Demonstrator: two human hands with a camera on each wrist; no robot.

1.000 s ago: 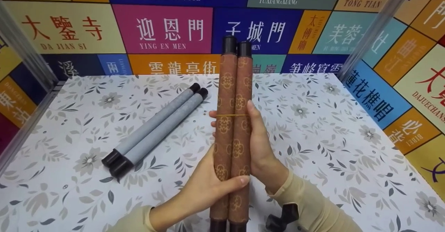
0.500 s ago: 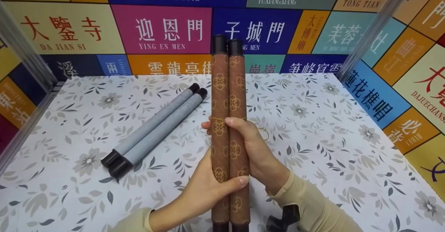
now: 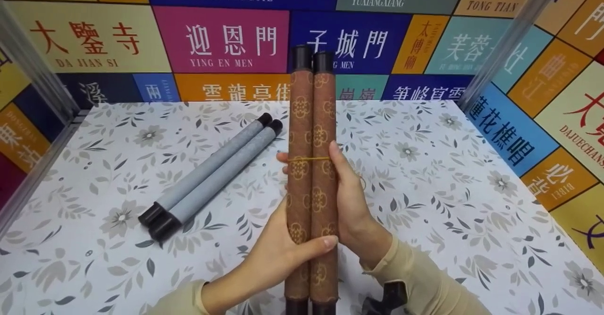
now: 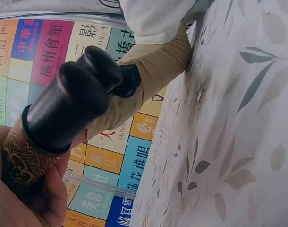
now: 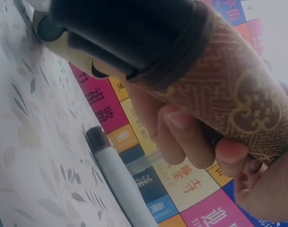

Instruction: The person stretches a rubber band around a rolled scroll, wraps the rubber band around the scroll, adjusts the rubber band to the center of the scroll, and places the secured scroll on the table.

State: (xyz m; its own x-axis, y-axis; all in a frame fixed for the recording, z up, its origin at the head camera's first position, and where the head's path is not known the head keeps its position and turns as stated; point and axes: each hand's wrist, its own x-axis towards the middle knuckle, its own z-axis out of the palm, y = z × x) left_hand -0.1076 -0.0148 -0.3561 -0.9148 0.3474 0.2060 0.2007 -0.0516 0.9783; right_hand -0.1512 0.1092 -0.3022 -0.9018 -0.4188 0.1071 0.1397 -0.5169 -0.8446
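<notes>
Before me, left hand [image 3: 283, 246] and right hand [image 3: 354, 201] gripped two brown, gold-patterned cylinders [image 3: 299, 187]; a thin yellow band [image 3: 302, 159] crossed them.

The thumb of the right hand [image 3: 356, 201] has moved off the front of the brown rolls [image 3: 299, 197] to their right edge, baring the yellow band [image 3: 321, 158]; the rolls sit slightly left of a second ago.

Free passage lies over the cloth [image 3: 439, 187] right of the thumb [image 3: 340, 159] of my right hand [image 3: 356, 206]; left of its fingertips [image 3: 282, 157], grey rolls [image 3: 224, 173] obstruct, while brown rolls [image 3: 299, 197] block the space between.
</notes>
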